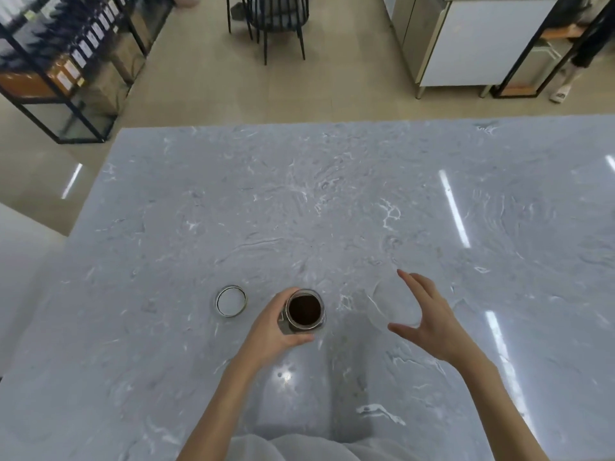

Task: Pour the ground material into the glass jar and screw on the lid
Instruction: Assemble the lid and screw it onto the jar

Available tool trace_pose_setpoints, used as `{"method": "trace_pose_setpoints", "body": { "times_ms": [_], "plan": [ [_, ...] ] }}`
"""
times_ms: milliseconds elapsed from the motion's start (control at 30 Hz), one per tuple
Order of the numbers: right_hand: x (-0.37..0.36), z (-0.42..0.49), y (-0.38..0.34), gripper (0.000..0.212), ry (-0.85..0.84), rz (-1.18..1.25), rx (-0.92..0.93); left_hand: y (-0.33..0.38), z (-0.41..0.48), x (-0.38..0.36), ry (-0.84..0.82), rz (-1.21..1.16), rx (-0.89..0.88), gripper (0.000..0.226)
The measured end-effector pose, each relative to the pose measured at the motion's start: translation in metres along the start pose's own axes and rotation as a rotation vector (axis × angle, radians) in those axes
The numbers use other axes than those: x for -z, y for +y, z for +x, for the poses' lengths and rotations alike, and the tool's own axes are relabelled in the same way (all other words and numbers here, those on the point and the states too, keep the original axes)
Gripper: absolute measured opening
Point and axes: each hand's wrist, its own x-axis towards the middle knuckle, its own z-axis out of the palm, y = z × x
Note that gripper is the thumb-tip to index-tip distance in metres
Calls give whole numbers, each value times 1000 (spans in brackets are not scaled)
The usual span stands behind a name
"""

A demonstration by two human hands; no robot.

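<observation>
Near the bench's (332, 201) front edge, left hand (271, 327) grips the filled glass jar (304, 312); right hand (429, 316), fingers spread empty, should fetch the lid (231, 301) and thread it squarely.

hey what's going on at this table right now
A person is working at a grey marble table. Their left hand grips an open glass jar standing on the table, with dark brown ground material already inside. The right hand is open and empty, spread just right of the jar and not touching it. The lid lies on the table to the jar's left, apart from it, so screwing it on is not yet done.
</observation>
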Motion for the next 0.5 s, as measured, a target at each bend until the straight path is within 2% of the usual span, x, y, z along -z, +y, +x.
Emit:
{"method": "trace_pose_setpoints", "body": {
  "times_ms": [233,500],
  "plan": [
    [-4,19,13,101,-65,-92,65,-7,27,2,-51,74,9,87],
    [-9,24,23,115,-79,-92,63,-10,30,6,-119,121,68,95]
  ]
}}
